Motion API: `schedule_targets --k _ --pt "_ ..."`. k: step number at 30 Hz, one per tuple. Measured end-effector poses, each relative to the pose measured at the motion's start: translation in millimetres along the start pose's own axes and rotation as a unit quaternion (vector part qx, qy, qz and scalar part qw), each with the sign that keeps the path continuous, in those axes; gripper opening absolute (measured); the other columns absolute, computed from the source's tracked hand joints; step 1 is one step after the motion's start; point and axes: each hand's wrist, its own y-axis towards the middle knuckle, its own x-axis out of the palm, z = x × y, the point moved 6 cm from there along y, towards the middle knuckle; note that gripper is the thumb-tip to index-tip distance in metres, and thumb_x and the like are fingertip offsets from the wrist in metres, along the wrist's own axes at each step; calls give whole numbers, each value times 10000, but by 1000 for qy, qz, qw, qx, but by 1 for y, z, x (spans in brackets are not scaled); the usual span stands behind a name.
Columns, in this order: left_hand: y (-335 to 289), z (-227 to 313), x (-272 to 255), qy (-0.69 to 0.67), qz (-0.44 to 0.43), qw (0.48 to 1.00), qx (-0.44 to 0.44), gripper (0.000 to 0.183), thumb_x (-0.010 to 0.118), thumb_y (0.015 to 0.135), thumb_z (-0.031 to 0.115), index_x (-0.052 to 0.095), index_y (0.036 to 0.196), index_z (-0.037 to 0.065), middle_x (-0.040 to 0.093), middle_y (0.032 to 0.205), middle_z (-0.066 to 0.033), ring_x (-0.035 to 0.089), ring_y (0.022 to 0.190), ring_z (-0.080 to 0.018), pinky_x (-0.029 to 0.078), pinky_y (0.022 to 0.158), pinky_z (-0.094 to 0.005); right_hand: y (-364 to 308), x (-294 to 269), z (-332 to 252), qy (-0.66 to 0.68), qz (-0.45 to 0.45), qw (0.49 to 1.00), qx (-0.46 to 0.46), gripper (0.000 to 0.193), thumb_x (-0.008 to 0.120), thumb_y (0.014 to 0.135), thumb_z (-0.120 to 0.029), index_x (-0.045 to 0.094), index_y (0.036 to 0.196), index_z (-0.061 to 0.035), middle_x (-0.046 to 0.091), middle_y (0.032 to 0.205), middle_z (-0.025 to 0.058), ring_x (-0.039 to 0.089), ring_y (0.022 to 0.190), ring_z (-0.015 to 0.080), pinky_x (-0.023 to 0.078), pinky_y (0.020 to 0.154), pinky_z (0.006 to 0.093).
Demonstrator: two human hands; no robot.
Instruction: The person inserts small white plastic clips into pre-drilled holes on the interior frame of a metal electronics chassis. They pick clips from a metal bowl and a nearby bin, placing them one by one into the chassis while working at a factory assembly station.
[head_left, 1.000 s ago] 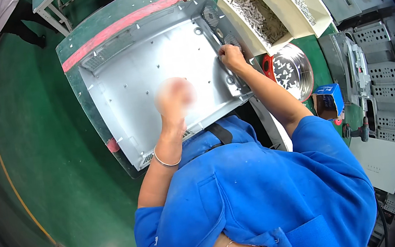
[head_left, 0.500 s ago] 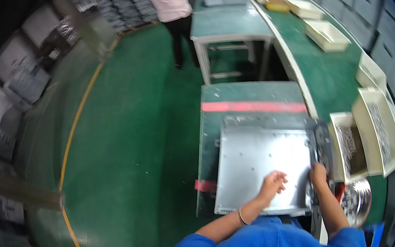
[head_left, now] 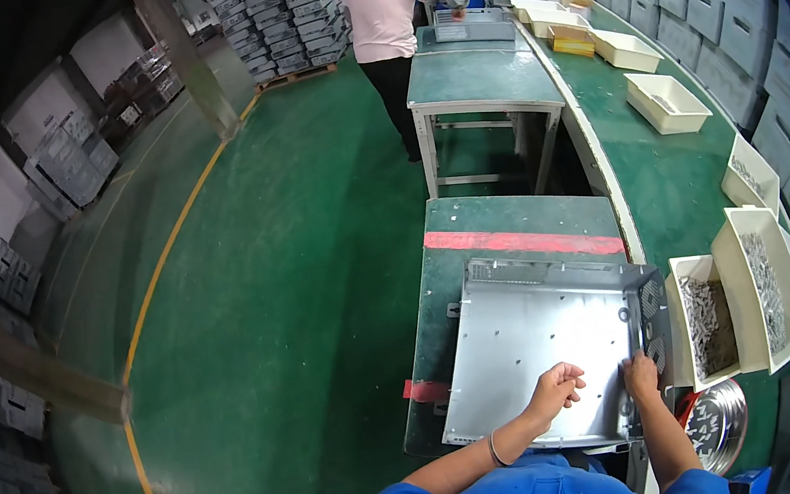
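Observation:
A shallow sheet-metal case lies before me on a green-topped table, its flat bright floor facing up. Vent holes pierce its far wall, and large round grilles mark its right wall. My left hand hovers over the floor of the case near its front, fingers curled in and thumb close to them; anything pinched there is too small to name. Against the inner side of the right wall, my right hand has its fingers bent together, and their tips are partly hidden.
Cream bins of small metal parts stand on the green bench at right, beside a round shiny dish with small pieces. Red tape crosses the table. Farther off are another table and a person in pink near one in blue.
The whole view has shifted, so the case and tables sit slightly lower and the picture is sharper. Both hands keep nearly the same places and poses at the case.

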Motion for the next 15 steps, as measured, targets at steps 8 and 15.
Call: schedule_targets --k 8,15 --pt "3 1 5 6 -14 1000 13 203 416 755 49 483 944 24 516 795 -36 468 596 -69 378 503 -182 -2 -10 -9 -16 -15 1000 -10 107 461 689 -41 477 762 36 540 711 245 524 705 403 404 636 465" --pt "4 8 5 -1 -4 999 48 219 414 739 50 480 946 19 517 797 -48 471 592 -82 378 498 -196 8 -10 -3 -32 6 999 -23 95 488 670 -54 512 666 38 540 672 242 532 669 400 412 621 459"
